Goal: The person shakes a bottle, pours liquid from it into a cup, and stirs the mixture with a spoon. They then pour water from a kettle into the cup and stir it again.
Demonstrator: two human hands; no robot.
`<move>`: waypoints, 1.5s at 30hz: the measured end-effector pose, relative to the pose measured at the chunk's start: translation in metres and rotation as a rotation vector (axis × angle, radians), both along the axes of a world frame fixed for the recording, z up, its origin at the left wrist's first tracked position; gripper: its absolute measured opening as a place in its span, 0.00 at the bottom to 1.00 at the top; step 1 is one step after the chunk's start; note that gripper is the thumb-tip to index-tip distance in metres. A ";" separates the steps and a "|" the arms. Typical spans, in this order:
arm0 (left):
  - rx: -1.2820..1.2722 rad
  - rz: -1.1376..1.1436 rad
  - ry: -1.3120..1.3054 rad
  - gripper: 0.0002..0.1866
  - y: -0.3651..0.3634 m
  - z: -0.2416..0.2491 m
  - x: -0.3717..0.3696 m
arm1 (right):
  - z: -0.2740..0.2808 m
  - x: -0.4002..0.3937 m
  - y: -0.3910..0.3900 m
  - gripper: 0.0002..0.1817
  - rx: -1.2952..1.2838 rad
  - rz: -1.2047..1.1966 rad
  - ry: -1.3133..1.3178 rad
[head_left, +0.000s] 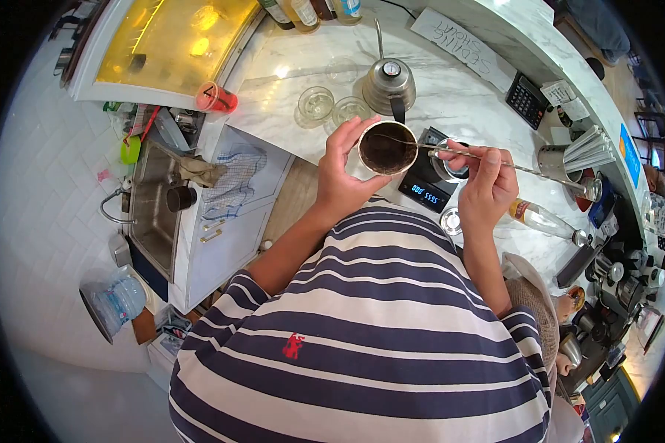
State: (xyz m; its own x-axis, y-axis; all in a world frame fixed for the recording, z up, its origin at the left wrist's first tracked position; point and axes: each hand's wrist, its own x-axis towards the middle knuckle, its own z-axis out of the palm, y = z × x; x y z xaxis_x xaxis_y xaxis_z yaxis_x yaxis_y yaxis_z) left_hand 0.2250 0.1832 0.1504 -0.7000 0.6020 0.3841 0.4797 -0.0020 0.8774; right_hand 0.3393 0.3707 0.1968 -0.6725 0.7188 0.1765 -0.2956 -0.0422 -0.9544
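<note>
The left hand (343,173) wraps its fingers around a white cup (386,148) of dark coffee grounds, holding it up just above the marble counter (451,96) and beside the digital scale (428,186). The right hand (488,184) pinches a long metal spoon (495,161) between its fingers — the spoon's tip reaches into the cup. A gooseneck kettle (389,85) stands behind the cup, with two empty glasses (316,103) to its left.

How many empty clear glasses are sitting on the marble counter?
3 that I can make out: one glass left of the kettle, a second glass just beside it near the left hand, and a fainter third glass behind them. Others may be hidden.
</note>
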 end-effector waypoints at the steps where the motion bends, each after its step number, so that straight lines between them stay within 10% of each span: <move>1: 0.005 0.006 0.002 0.59 -0.002 0.000 -0.001 | 0.000 -0.001 -0.003 0.19 -0.005 -0.004 0.006; 45: 0.189 0.208 -0.009 0.53 -0.124 0.003 -0.028 | 0.008 -0.051 -0.119 0.22 -0.214 0.078 0.006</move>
State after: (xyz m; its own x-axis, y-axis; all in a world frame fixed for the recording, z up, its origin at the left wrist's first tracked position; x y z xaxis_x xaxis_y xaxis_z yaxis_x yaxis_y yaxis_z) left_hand 0.1973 0.0595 0.1535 -0.8046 0.3635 0.4695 0.4794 -0.0687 0.8749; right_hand 0.2882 0.2522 0.2045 -0.7267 0.6863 0.0301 -0.2897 -0.2664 -0.9193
